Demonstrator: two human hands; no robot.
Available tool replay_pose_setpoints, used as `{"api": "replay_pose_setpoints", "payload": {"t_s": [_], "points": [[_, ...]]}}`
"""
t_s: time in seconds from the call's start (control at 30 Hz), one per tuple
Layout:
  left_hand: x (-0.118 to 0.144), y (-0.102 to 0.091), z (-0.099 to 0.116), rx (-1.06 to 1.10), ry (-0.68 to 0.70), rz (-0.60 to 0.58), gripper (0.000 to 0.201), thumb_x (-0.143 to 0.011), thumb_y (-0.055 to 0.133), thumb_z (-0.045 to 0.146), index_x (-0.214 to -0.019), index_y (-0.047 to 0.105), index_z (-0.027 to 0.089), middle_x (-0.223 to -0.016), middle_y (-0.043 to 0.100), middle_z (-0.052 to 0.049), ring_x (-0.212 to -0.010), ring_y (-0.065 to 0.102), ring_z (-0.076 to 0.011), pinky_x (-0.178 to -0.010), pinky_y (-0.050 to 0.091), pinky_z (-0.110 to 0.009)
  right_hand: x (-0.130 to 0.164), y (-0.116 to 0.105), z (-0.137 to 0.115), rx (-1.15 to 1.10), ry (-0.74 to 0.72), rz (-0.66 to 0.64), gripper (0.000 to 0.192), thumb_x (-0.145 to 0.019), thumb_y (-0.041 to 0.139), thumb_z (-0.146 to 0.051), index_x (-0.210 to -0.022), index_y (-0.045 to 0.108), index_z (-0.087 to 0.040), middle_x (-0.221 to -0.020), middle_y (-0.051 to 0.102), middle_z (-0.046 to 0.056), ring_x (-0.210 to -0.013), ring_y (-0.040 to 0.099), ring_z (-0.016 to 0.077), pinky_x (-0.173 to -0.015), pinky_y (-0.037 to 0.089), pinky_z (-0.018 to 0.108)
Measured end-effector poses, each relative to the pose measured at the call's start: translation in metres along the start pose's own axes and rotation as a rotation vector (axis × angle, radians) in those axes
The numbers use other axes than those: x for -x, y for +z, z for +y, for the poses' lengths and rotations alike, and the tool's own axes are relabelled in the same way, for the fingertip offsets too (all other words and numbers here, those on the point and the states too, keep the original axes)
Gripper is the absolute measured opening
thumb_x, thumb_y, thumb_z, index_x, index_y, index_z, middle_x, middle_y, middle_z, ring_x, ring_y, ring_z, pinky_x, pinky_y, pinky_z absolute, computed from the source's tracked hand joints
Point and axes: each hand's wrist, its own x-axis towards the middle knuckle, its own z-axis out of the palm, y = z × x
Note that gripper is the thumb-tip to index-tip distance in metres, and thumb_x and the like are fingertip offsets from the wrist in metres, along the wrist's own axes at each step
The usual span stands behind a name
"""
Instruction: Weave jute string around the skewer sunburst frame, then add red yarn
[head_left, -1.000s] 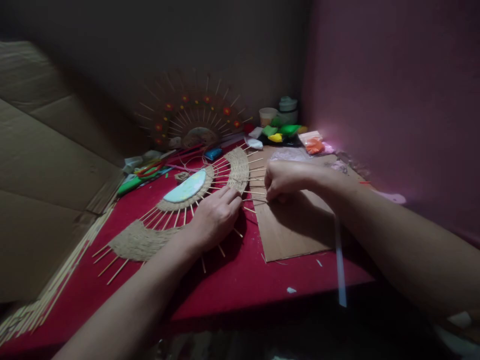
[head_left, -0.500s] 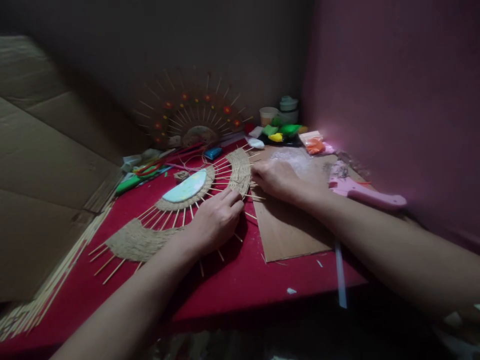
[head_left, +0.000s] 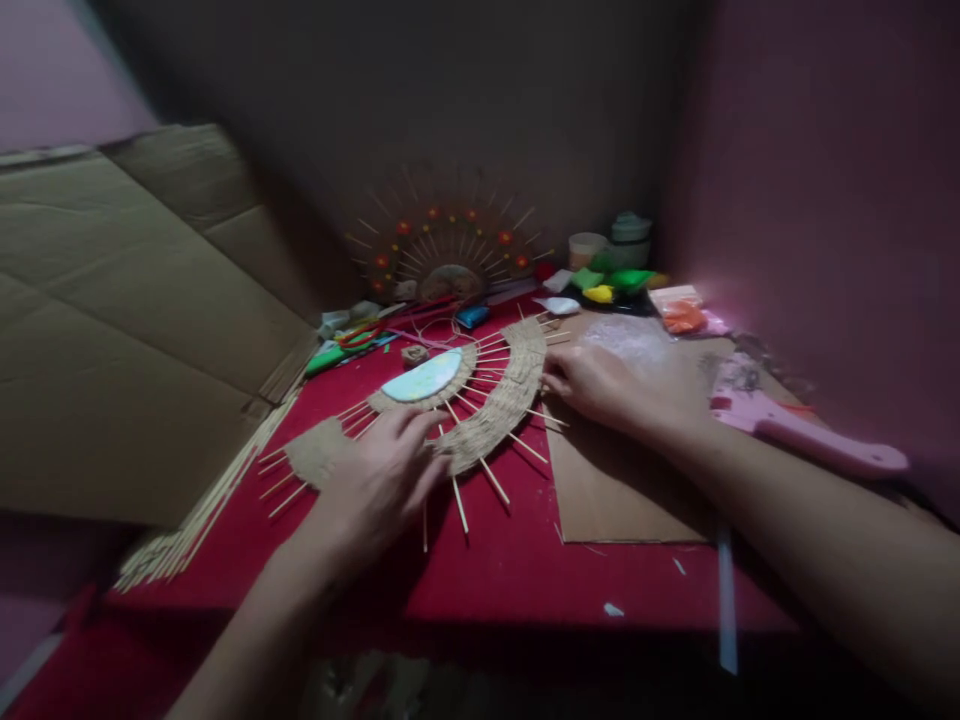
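Left hand flat on woven fan, right hand seemingly pinching its edge, cup contents unclear

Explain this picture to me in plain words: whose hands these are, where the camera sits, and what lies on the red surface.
There is no machine: a person's two bare hands, filmed from a camera on their head looking down. The left hand rests flat on a woven half-circle piece with thin sticks fanning out. The right hand touches its far edge, above a cardboard sheet. Both lie on a red table. A similar finished piece stands behind, colourful packets lie at the back, and a pink tool lies on the right.
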Motion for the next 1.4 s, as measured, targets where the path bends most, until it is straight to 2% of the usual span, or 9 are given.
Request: {"api": "replay_pose_setpoints", "payload": {"t_s": [0.1, 0.23, 0.43, 0.73, 0.87, 0.97, 1.1, 1.23, 1.4], "points": [[0.049, -0.004, -0.022, -0.281, -0.368, 0.088, 0.032, -0.09, 0.042, 0.037, -0.115, 0.048, 0.018, -0.105, 0.058, -0.015, -0.085, 0.062, -0.0266, -0.063, 0.05, -0.036, -0.001, -0.003, -0.002, -0.038, -0.021, -0.01, 0.012, -0.079, 0.054, -0.018, -0.074, 0.065, -0.016, -0.077, 0.067, 0.008, -0.07, 0.056, 0.0146, -0.062, 0.037, 0.025], [0.093, 0.007, -0.046, -0.175, -0.553, 0.028, 0.031, -0.09, 0.041, 0.043, -0.108, 0.051, 0.02, -0.098, 0.064, -0.012, -0.083, 0.065, -0.0258, -0.064, 0.052, -0.036, 0.001, -0.01, -0.01, -0.088, -0.022, -0.121, 0.013, -0.077, 0.055, -0.017, -0.065, 0.062, -0.015, -0.064, 0.064, 0.004, -0.059, 0.054, 0.012, -0.053, 0.034, 0.023], [0.087, 0.022, -0.063, 0.138, -0.715, 0.099, 0.051, -0.08, 0.044, 0.055, -0.109, 0.057, 0.015, -0.105, 0.063, -0.012, -0.089, 0.063, -0.024, -0.08, 0.051, -0.037, 0.011, -0.01, -0.027, -0.36, 0.146, -0.473, 0.018, -0.079, 0.051, -0.017, -0.062, 0.054, -0.015, -0.055, 0.061, 0.001, -0.04, 0.049, 0.0079, -0.039, 0.032, 0.019], [0.055, 0.047, -0.094, -0.025, -0.436, 0.094, 0.04, -0.085, 0.039, 0.043, -0.096, 0.062, 0.013, -0.099, 0.064, -0.016, -0.096, 0.057, -0.0289, -0.088, 0.045, -0.044, 0.015, 0.004, -0.033, -0.353, 0.021, -0.33, 0.017, -0.081, 0.048, -0.015, -0.064, 0.05, -0.017, -0.058, 0.063, 0.002, -0.044, 0.054, 0.0089, -0.044, 0.036, 0.02], [0.043, 0.043, -0.104, -0.097, -0.367, 0.026, 0.035, -0.084, 0.042, 0.038, -0.097, 0.061, 0.011, -0.097, 0.063, -0.017, -0.094, 0.057, -0.0293, -0.086, 0.046, -0.044, 0.013, 0.009, -0.031, -0.395, 0.03, -0.245, 0.016, -0.082, 0.049, -0.017, -0.066, 0.049, -0.017, -0.06, 0.063, 0.002, -0.047, 0.055, 0.0098, -0.047, 0.037, 0.021], [0.029, 0.024, -0.085, -0.163, -0.313, 0.093, 0.035, -0.086, 0.041, 0.036, -0.101, 0.059, 0.01, -0.104, 0.059, -0.019, -0.095, 0.055, -0.0305, -0.083, 0.046, -0.048, 0.013, 0.011, -0.03, -0.467, 0.054, -0.25, 0.015, -0.082, 0.049, -0.018, -0.067, 0.049, -0.017, -0.06, 0.061, 0.001, -0.047, 0.055, 0.0104, -0.047, 0.037, 0.021], [0.001, 0.009, -0.03, 0.127, -0.012, 0.102, 0.023, -0.088, 0.044, 0.028, -0.103, 0.058, 0.016, -0.102, 0.057, -0.009, -0.092, 0.055, -0.0196, -0.077, 0.049, -0.034, 0.014, 0.008, -0.031, -0.442, 0.031, -0.239, 0.017, -0.081, 0.051, -0.016, -0.064, 0.052, -0.016, -0.056, 0.058, -0.001, -0.047, 0.051, 0.0091, -0.049, 0.035, 0.022], [-0.027, 0.019, 0.013, 0.113, 0.246, 0.031, 0.017, -0.088, 0.046, 0.022, -0.097, 0.059, 0.017, -0.088, 0.056, -0.006, -0.079, 0.052, -0.0155, -0.067, 0.046, -0.028, 0.015, 0.001, -0.032, -0.338, -0.075, -0.177, 0.014, -0.079, 0.054, -0.013, -0.066, 0.059, -0.014, -0.06, 0.058, 0.0, -0.056, 0.049, 0.0097, -0.055, 0.035, 0.022], [-0.044, 0.029, 0.025, -0.096, 0.292, -0.039, 0.016, -0.087, 0.044, 0.018, -0.091, 0.057, 0.011, -0.084, 0.057, -0.008, -0.077, 0.052, -0.0191, -0.07, 0.046, -0.033, 0.014, -0.006, -0.032, -0.307, -0.084, -0.185, 0.012, -0.078, 0.055, -0.011, -0.07, 0.063, -0.013, -0.06, 0.059, 0.0, -0.057, 0.048, 0.0096, -0.057, 0.035, 0.023]]}}
